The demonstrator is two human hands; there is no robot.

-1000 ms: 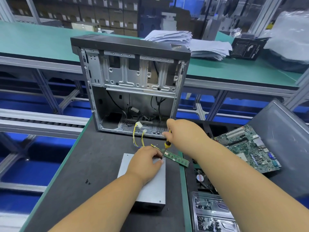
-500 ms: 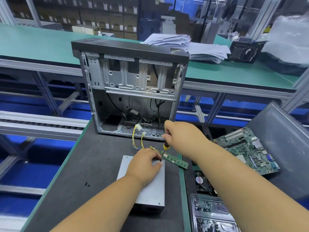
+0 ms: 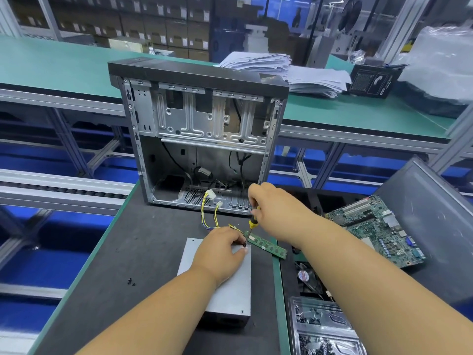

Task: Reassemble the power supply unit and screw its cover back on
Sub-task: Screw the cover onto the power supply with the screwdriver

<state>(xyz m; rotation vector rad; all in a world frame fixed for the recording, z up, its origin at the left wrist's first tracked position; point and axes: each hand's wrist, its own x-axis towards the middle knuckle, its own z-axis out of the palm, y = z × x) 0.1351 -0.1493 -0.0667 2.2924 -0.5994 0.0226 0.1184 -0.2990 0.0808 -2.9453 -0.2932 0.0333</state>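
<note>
Boxy grey sheet-metal power supply unit (image 3: 225,283) lies flat on dark matte mat (image 3: 122,252). Left hand (image 3: 220,252) curled, pinching at its far corner. Right hand (image 3: 276,211) grips slim yellow-black screwdriver (image 3: 252,224), tip down there.

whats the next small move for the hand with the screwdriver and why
Probably turn the screwdriver to drive the screw at the far right corner of the power supply cover. The right hand holds its yellow-black handle upright, the tip meets that corner, and the left hand rests there steadying it. The screw itself is hidden.
</note>
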